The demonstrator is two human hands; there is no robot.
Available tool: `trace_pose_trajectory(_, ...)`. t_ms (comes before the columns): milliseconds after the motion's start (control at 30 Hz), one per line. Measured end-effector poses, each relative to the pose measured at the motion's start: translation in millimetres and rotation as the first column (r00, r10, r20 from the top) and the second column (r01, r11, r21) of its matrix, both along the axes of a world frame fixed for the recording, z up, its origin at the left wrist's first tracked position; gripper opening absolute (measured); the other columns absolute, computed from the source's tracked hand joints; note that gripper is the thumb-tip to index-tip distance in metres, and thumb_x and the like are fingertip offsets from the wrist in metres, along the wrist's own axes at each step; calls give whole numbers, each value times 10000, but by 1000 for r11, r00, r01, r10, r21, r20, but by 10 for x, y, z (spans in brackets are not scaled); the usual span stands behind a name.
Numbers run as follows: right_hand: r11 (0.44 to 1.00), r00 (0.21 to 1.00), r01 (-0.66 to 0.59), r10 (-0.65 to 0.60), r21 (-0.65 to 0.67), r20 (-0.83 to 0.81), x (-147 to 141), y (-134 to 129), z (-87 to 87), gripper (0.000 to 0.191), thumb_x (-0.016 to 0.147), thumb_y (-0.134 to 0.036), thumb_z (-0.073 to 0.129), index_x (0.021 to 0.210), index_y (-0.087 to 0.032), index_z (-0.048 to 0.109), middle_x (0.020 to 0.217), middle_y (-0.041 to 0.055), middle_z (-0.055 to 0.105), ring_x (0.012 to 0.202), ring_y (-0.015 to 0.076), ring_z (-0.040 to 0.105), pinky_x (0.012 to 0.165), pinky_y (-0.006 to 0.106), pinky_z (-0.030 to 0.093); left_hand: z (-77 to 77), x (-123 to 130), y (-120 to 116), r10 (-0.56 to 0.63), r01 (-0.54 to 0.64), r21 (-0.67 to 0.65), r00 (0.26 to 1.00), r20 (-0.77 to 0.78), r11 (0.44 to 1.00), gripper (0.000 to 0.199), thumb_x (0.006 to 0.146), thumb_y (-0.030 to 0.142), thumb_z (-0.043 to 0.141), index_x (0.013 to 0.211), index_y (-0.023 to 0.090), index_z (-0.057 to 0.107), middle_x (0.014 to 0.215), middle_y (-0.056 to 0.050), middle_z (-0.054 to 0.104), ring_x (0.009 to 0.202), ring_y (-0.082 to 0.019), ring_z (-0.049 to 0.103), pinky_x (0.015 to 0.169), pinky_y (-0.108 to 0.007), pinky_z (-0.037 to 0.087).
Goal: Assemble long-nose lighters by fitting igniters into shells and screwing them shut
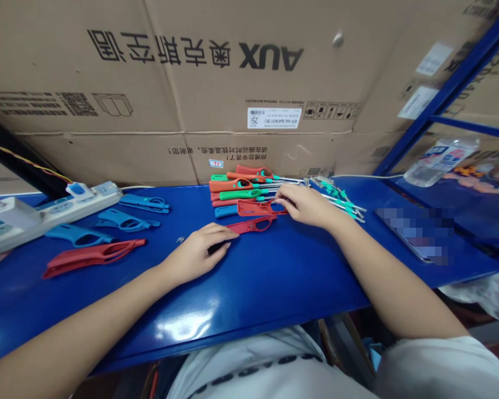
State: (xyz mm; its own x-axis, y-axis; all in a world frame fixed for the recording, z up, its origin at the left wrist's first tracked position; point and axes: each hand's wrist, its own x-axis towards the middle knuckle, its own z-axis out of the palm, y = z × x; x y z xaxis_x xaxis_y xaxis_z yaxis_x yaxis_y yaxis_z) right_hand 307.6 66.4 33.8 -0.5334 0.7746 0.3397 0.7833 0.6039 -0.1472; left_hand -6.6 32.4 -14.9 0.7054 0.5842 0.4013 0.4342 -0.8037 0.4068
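Note:
Over the middle of the blue table, my left hand [199,252] is partly closed, its fingers and thumb on the handle end of a red gas-lighter casing half [253,225]. Just behind that piece lies an open orange-red casing half [253,208], its hollow side showing. My right hand [305,205] pinches at its trigger-guard end; the fingertips partly cover that spot. Beyond both hands is a pile of stick lighters [237,195] with red, green and blue handles. Their metal rods and teal parts [341,197] extend right, partly behind my right hand.
Left on the table [183,299] lie blue casing halves [127,220] and a red one [93,257], beside a white power strip [58,210]. Small pins [180,240] lie near my left wrist. A phone [413,233] and plastic bottle [441,160] are right; a cardboard wall [216,111] stands behind.

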Motion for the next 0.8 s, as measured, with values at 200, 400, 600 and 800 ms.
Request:
trace_pose_trajectory(200, 961, 985, -165, 149, -222, -86, -97, -69, 30, 142, 952, -247, 555, 851, -181, 629, 813, 47, 674, 727, 171, 573, 682, 281, 405, 7, -1, 1, 9, -9, -9, 1000, -8, 1000, 318, 984, 199, 470, 1206, 187, 696, 1184, -99, 721, 1113, -223, 664, 986, -390, 561)
trace_pose_trajectory(400, 887, 975, -194, 223, -419, 22, -267, -126, -97, 195, 945, -295, 580, 787, -182, 597, 798, 28, 642, 664, 135, 511, 587, 259, 323, -6, -13, 7, 29, -29, -24, 999, 22, 999, 387, 1020, 166, 367, 1249, 199, 676, 1203, -95, 712, 1130, -213, 663, 1002, -396, 554)
trace_pose_trajectory(600, 907, 979, -171, 201, -385, 39, -258, -95, -152, 259, 933, -330, 620, 734, -182, 545, 716, -2, 598, 612, 115, 469, 561, 250, 289, 51, 24, -77, 37, -38, -27, 999, -23, 999, 317, 1020, 329, 509, 1270, 212, 666, 1226, -86, 691, 1163, -229, 628, 1027, -400, 528)
trace_pose_trajectory(800, 920, 980, -145, 184, -364, 74, -267, -84, -162, 297, 945, -389, 612, 740, -177, 577, 734, 6, 613, 611, 112, 466, 564, 252, 281, 53, 24, -107, 26, -24, 12, 993, -111, 1000, 373, 946, 421, 641, 1268, 236, 675, 1277, -94, 648, 1168, -254, 606, 1007, -420, 524)
